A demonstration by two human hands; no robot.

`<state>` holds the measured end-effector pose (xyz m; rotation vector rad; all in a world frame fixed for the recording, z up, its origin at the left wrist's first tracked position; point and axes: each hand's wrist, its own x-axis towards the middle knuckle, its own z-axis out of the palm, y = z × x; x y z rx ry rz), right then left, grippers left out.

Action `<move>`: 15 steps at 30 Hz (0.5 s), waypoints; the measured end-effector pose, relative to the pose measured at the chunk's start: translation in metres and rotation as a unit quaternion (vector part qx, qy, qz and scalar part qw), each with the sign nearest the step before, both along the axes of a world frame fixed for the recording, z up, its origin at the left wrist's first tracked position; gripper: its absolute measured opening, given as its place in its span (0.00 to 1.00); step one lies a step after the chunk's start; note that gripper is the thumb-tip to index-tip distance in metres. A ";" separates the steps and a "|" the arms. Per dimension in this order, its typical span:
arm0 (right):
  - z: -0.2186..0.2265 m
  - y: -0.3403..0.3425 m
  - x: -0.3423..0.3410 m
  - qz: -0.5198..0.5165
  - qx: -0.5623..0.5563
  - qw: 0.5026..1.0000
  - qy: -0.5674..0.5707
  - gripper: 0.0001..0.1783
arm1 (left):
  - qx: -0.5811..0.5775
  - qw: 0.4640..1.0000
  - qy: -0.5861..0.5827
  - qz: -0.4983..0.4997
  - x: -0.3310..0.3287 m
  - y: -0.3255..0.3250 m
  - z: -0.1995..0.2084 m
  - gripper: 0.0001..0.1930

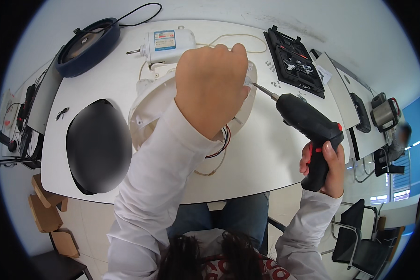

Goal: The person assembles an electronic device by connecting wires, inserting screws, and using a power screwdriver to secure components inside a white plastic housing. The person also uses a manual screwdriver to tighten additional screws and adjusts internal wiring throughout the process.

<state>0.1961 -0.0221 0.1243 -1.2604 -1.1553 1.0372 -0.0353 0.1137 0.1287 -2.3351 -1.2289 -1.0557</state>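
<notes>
Left hand (212, 86) arched over white housing (144, 112), grip hidden, right grip (333, 170) around black drill (308, 116)

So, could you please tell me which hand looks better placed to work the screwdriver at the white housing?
Probably the right hand: it holds the black power screwdriver, its bit pointing toward the white housing. The left hand is over the housing and hides what it may hold.

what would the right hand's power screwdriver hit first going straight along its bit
Most likely the white housing, right beside the left hand; depth is unclear, so the bit may be touching it.
</notes>
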 end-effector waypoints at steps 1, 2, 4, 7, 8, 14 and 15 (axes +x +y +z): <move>0.001 0.001 0.001 0.001 -0.002 1.000 0.002 0.30 | 0.003 1.000 0.000 0.000 0.000 0.000 -0.001 0.22; 0.002 0.001 0.002 0.002 -0.004 1.000 0.004 0.30 | 0.006 1.000 0.000 0.000 0.000 0.001 -0.001 0.22; 0.005 0.002 0.003 0.002 -0.006 1.000 0.007 0.29 | 0.012 1.000 0.001 -0.002 0.000 0.002 -0.002 0.22; 0.004 0.002 0.005 0.020 -0.005 1.000 0.015 0.29 | 0.009 1.000 -0.001 0.001 0.000 0.003 -0.003 0.22; 0.003 0.002 0.004 0.015 -0.004 1.000 0.014 0.29 | 0.008 1.000 -0.002 0.004 0.000 0.003 -0.003 0.22; -0.003 -0.002 -0.006 0.003 0.012 1.000 -0.023 0.31 | 0.011 1.000 -0.003 0.011 0.001 0.002 -0.003 0.22; -0.004 -0.001 -0.002 0.020 0.016 0.999 -0.026 0.31 | 0.008 1.000 -0.002 0.014 0.001 0.002 -0.003 0.22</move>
